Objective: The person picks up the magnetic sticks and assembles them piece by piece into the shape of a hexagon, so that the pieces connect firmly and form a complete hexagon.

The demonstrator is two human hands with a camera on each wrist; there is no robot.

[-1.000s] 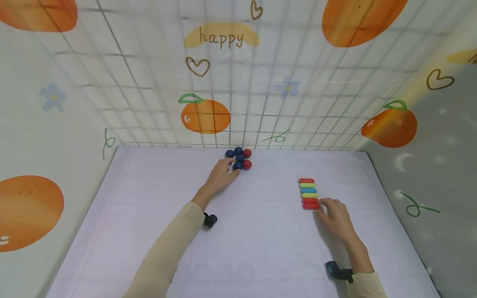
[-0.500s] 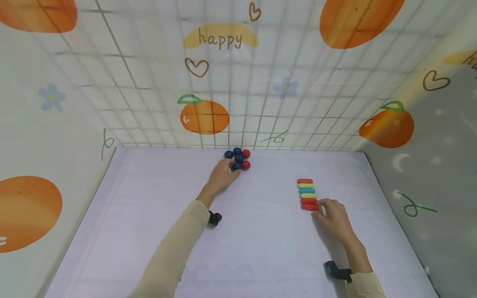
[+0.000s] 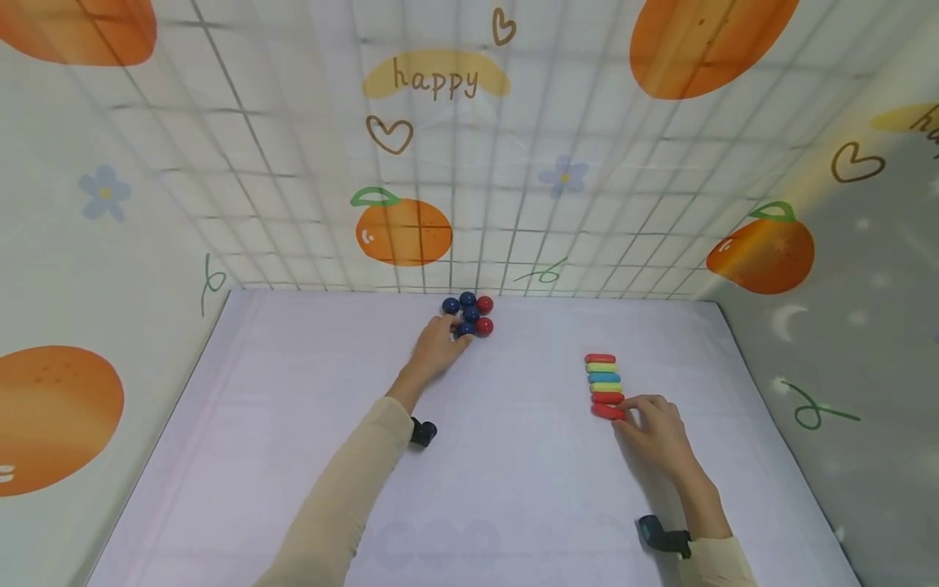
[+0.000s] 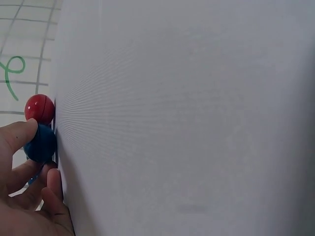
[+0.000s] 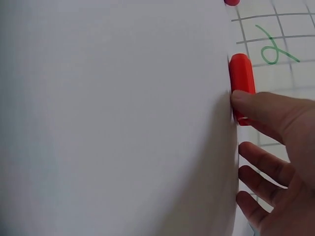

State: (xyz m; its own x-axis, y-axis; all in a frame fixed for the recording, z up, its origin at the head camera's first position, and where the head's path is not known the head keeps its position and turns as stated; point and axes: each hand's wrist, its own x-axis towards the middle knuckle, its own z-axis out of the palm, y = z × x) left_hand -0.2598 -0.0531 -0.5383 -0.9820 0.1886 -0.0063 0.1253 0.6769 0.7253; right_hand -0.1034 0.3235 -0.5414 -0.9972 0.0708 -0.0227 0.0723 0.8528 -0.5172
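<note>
My left hand [image 3: 434,349] is at a cluster of glossy balls by the back wall, with thumb and fingers around the nearest dark blue ball [image 3: 465,329]. In the left wrist view the thumb lies on this blue ball [image 4: 44,145], and a red ball [image 4: 39,109] sits just beyond it. On the right, my right hand [image 3: 660,432] pinches the end of the nearest short red stick [image 3: 606,412] in a row of coloured sticks. That red stick [image 5: 242,73] shows between thumb and forefinger in the right wrist view, the other fingers loosely bent.
Behind the held stick lie another red stick [image 3: 607,399], a yellow-green one [image 3: 605,388], a blue one [image 3: 604,378] and more. Several other dark blue balls [image 3: 451,306] and red balls [image 3: 484,304] touch the group. A patterned backdrop [image 3: 308,204] rises behind the white table [image 3: 293,359].
The left fingers have closed in around the near blue ball. The nearest red stick has swung slightly out of line, opening a small gap to the row; the right hand barely moves.
</note>
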